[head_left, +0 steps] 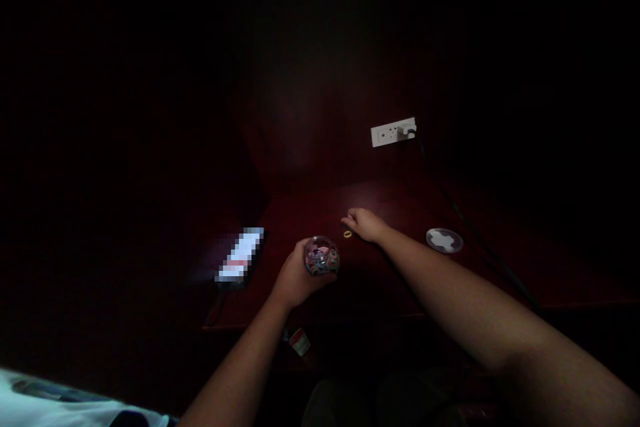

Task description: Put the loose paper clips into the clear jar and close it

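Observation:
My left hand (295, 280) is wrapped around the side of a clear, round plastic jar (321, 257). Small coloured rings, perhaps hair ties, show inside it. A small yellow ring (347, 234) lies on the dark red desk (310, 217), to the right of the jar. Just above and beside that ring is my right hand (367, 224), its fingers curled and its thumb side toward the left. Whatever its fingertips may hold is hidden. Right of my right forearm lies a round, clear lid (444, 240) with a white patch on it.
A phone with a lit, blurred screen (240, 255) stands at the desk's left side. On the wall is a white socket plate (393, 133) with a plug in it; a dark cable runs down to the right. A small red and white carton (300, 341) sits below the desk's front edge.

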### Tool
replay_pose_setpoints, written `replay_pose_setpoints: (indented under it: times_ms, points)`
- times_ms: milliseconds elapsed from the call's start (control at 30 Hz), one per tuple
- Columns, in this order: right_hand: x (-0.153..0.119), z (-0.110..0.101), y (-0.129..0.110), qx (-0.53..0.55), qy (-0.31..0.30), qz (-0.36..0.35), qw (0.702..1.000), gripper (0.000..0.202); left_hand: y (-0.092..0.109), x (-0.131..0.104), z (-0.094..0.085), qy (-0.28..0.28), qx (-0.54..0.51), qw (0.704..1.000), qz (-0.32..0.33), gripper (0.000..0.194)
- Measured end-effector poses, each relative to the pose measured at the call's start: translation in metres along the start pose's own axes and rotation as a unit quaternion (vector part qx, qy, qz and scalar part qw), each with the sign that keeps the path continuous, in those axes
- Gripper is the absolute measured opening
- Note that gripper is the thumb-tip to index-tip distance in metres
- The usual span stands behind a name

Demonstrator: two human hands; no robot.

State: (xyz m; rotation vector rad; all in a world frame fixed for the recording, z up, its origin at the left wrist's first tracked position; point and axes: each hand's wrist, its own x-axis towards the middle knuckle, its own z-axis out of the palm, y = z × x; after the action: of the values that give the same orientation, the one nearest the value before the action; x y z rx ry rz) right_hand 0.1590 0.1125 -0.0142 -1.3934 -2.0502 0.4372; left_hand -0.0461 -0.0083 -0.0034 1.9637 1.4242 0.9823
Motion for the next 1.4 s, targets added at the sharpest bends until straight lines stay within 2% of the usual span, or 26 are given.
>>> replay_pose_setpoints:
  times_ms: [100,233,433,633,767,867,1000,1133,1233,1400]
  points:
    - [-0.002,-0.003,-0.001,-0.026,-0.042,-0.019,0.999,0.014,-0.003,0.001,0.001,-0.004,0.002,1.0,0.007,0.077]
    - [-0.005,-0.007,-0.002,-0.05,-0.089,-0.051,0.993,0.012,-0.005,0.001,0.001,-0.003,0.013,1.0,0.008,0.079]
    - [-0.005,-0.004,-0.002,-0.056,-0.095,-0.04,0.993,0.008,-0.004,0.001,0.0,-0.001,0.037,0.999,0.006,0.079]
    - [-0.001,-0.004,0.002,-0.019,-0.064,-0.031,0.997,0.014,-0.005,0.004,0.003,0.006,0.047,0.999,0.01,0.079]
    - [0.001,-0.012,0.003,0.095,-0.018,-0.026,0.995,0.015,-0.007,0.014,0.01,0.012,0.059,0.998,0.006,0.081]
    - [0.0,-0.022,-0.003,0.152,0.026,-0.06,0.986,0.015,-0.006,0.028,0.02,0.016,0.066,0.998,-0.005,0.084]
    - [-0.004,-0.035,-0.014,0.157,0.055,-0.102,0.981,0.013,-0.004,0.05,0.039,0.009,0.07,0.997,-0.008,0.088]
    - [-0.007,-0.041,-0.015,0.099,0.037,-0.112,0.988,0.01,-0.002,0.069,0.055,-0.006,0.073,0.997,-0.004,0.089]
    - [-0.006,-0.042,-0.011,0.103,0.039,-0.105,0.988,0.013,-0.003,0.078,0.059,-0.018,0.071,0.997,-0.002,0.09]
    - [-0.003,-0.038,-0.008,0.177,0.112,-0.1,0.973,0.019,-0.006,0.08,0.058,-0.022,0.051,0.998,0.009,0.092]
